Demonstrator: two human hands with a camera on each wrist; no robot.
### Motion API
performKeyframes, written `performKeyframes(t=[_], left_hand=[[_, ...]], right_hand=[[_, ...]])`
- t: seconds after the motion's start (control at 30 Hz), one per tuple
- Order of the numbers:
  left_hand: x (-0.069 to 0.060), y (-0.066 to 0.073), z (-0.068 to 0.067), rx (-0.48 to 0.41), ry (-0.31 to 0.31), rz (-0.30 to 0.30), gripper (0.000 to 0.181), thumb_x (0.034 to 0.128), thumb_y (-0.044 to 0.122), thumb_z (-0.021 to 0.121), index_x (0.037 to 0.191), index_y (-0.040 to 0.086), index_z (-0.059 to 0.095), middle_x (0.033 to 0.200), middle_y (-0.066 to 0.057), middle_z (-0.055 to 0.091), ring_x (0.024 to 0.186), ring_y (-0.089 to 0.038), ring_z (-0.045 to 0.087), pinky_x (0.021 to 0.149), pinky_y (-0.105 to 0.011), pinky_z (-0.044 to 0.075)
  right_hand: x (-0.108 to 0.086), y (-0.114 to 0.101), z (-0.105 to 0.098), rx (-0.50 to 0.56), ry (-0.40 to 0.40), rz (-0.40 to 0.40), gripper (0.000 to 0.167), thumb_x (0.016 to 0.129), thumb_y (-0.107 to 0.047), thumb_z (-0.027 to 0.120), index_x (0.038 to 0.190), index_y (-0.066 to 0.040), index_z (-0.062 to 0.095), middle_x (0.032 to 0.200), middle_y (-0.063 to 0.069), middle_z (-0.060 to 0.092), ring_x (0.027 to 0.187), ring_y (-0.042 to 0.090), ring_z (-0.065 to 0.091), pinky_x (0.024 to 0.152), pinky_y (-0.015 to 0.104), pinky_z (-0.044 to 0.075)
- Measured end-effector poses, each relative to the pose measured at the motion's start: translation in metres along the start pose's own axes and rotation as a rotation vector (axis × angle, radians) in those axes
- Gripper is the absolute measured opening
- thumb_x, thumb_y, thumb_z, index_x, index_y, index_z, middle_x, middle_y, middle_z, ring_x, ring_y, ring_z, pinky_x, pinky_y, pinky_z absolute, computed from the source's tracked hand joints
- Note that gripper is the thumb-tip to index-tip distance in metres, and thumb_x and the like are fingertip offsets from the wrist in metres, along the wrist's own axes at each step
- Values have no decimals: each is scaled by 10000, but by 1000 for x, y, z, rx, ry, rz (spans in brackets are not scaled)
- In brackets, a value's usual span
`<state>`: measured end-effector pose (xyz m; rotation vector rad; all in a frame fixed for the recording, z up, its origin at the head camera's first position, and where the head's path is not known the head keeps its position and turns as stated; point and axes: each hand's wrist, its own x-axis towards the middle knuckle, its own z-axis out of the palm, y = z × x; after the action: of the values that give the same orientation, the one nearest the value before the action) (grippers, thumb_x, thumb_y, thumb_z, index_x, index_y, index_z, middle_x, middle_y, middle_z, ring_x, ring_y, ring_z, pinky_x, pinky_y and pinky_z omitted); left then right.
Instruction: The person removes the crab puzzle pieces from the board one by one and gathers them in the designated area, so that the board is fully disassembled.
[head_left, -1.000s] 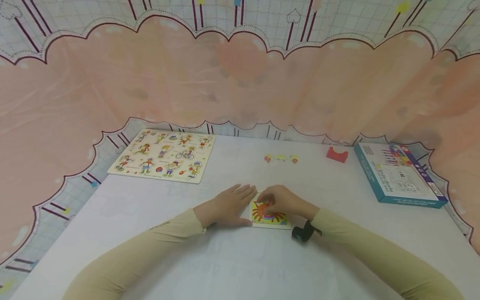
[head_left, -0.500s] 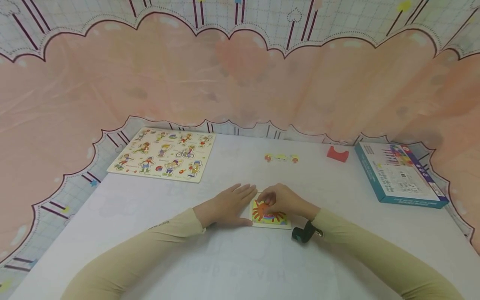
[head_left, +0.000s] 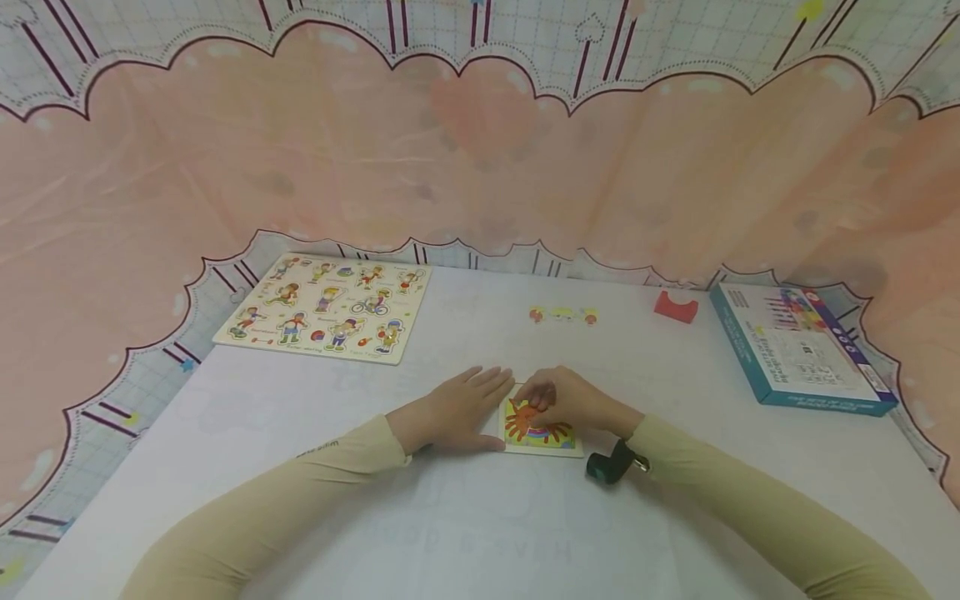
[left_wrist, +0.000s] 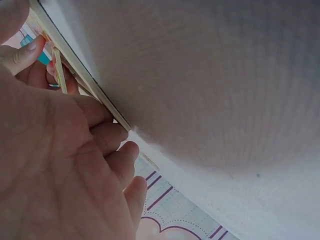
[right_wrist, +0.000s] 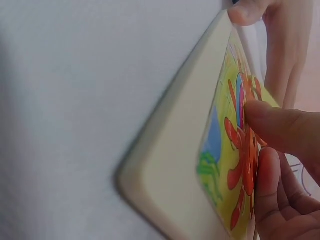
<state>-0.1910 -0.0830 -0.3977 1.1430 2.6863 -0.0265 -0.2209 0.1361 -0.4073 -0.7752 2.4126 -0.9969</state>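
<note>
In the head view, a small pale-rimmed wooden puzzle board [head_left: 543,453] with a red-orange crab-like picture lies flat on the table. My left hand [head_left: 459,412] rests along its left side, fingers stretched out, the thumb touching the near left corner. My right hand [head_left: 573,402] is over the upper part of the board. Its thumb and fingers pinch a thin puzzle piece [left_wrist: 60,72], which stands tilted up from the board in the left wrist view. The red-orange picture [right_wrist: 245,160] shows close up beside the right thumb; the fingers hide part of it.
At the back left lies a larger puzzle board [head_left: 322,312] with several sports figures. Small yellow-and-red pieces [head_left: 562,315] lie beyond the hands. A red arch-shaped block [head_left: 677,307] and a teal-edged box [head_left: 806,350] are at the right. A patterned cloth [head_left: 480,167] hangs behind.
</note>
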Motion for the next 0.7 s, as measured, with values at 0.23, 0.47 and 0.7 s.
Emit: performKeyframes(t=[0.23,0.47,0.7], left_hand=[[0,0,-1,6,2,0,876,878,620,481,1501,71,203,1580,-70,190,1467,-219,168,1215,-388,150],[0,1,-2,10,-2,-2,871,878,615,487,1500,72,210,1579,-68,196,1466,-217,173,1214,-386,151],[0,2,-1,18,-4,-8,871,878,620,481,1501,75,207,1579,-64,193,1467,-213,169,1214,-384,151]], right_hand=[[1,0,-1,-14,5,-7,248,776,-162,766,1012,-109,717,864,-7,647,766,105,545,666,166,492],[0,-2,-1,-66,9,-27,306,745,-191,793,1025,-92,720,864,-7,640,747,88,527,643,158,477],[0,-1,2,-55,29,-3,287,759,-186,783,1022,-92,717,862,-2,646,746,92,532,645,159,479]])
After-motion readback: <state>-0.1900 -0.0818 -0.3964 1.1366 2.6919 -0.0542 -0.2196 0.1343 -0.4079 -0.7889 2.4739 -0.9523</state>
